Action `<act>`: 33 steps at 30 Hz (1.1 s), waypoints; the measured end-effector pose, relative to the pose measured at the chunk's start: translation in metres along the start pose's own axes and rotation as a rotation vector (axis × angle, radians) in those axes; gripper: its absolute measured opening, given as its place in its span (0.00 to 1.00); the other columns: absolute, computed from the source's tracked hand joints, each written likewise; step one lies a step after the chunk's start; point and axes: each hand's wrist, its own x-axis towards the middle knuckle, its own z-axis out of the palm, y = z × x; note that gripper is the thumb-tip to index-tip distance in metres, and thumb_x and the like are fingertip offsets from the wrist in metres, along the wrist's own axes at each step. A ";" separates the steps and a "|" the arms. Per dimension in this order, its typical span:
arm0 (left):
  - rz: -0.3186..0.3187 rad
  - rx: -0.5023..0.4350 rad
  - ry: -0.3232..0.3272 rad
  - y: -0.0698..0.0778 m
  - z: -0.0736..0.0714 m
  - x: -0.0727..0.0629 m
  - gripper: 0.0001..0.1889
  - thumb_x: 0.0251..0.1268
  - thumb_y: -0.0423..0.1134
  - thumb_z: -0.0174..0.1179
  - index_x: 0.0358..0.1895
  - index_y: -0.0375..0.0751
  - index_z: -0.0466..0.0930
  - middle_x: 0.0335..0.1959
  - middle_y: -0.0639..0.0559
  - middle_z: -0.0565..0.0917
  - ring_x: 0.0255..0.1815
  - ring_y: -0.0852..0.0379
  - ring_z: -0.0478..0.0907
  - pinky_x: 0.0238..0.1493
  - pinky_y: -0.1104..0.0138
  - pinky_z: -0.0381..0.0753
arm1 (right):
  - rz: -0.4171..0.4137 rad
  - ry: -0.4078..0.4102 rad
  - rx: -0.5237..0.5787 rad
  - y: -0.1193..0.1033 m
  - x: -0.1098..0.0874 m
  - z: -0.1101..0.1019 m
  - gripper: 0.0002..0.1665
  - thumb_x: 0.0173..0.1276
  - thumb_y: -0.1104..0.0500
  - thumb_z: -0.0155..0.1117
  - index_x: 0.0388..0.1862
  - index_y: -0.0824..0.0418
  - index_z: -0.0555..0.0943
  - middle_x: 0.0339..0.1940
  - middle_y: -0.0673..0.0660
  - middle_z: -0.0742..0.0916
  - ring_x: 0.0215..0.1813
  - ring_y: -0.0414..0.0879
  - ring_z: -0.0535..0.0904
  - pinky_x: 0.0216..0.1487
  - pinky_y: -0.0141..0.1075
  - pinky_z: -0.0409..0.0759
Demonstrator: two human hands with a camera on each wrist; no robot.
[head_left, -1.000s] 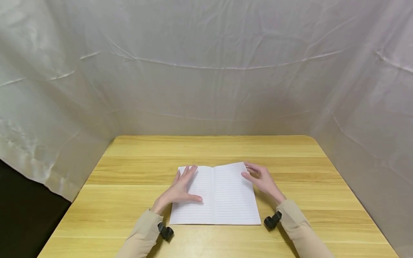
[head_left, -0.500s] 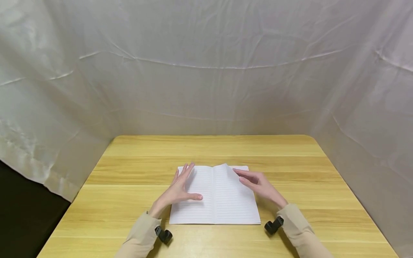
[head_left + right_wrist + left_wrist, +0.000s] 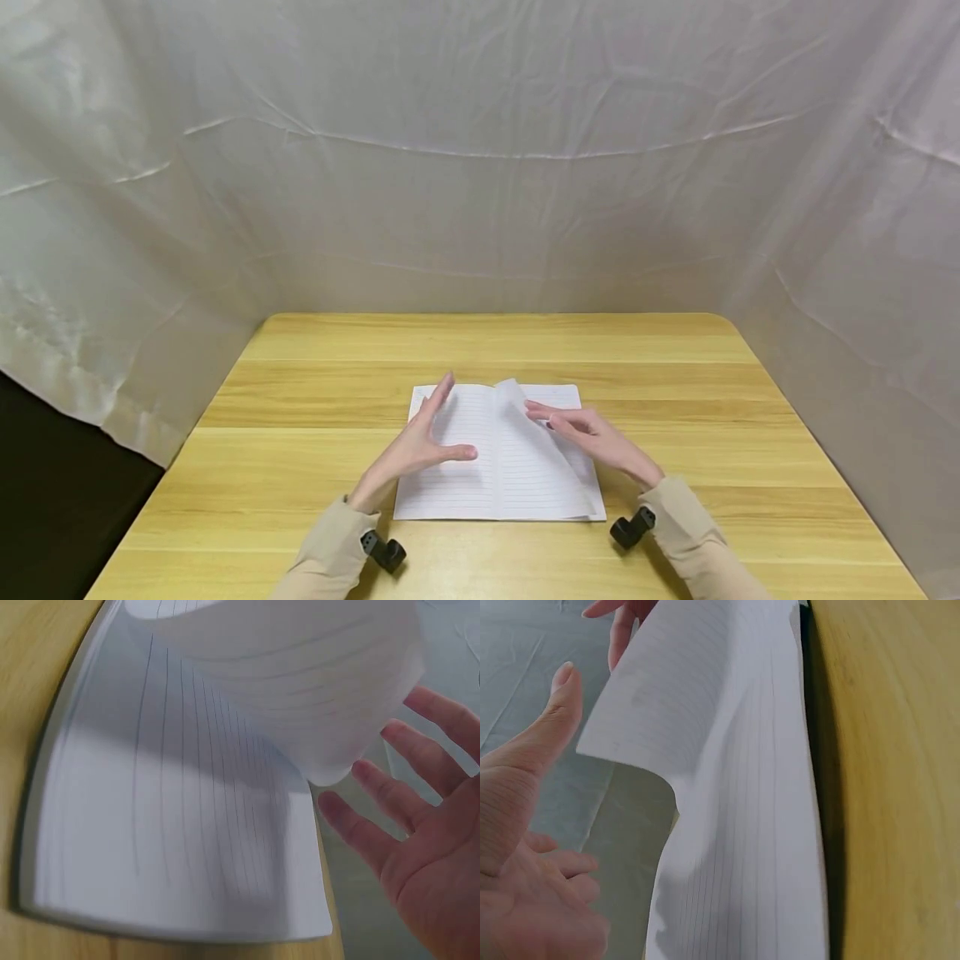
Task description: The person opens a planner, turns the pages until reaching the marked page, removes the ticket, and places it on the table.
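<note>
An open lined notebook (image 3: pixel 457 500) lies flat near the front of the table. One right-hand page (image 3: pixel 525 450) is lifted and curls up toward the middle, baring the lined sheet beneath. My right hand (image 3: pixel 600 437) is behind that page, fingers extended, with fingertips right at its raised edge in the right wrist view. Over the left page hovers my left hand (image 3: pixel 412 450), thumb and fingers spread wide and holding nothing. In the left wrist view the left thumb (image 3: pixel 544 735) stands up close to the curled page (image 3: pixel 652 697).
A light wooden table (image 3: pixel 300 392) carries the notebook. Pale grey curtains (image 3: pixel 480 208) hang behind it and at both sides. A dark area (image 3: pixel 60 500) shows at the lower left. Each sleeve cuff bears a small black camera (image 3: pixel 384 552).
The right hand has moved left, bringing the page's upper corner up and over toward the middle fold. The left hand has risen slightly from the left page.
</note>
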 end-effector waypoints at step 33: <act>-0.073 -0.363 0.102 0.002 0.012 0.011 0.52 0.59 0.32 0.71 0.82 0.39 0.45 0.79 0.31 0.59 0.75 0.33 0.65 0.72 0.46 0.72 | -0.033 -0.140 -0.017 -0.013 0.018 0.027 0.25 0.85 0.54 0.41 0.71 0.62 0.74 0.77 0.58 0.72 0.82 0.61 0.56 0.83 0.54 0.54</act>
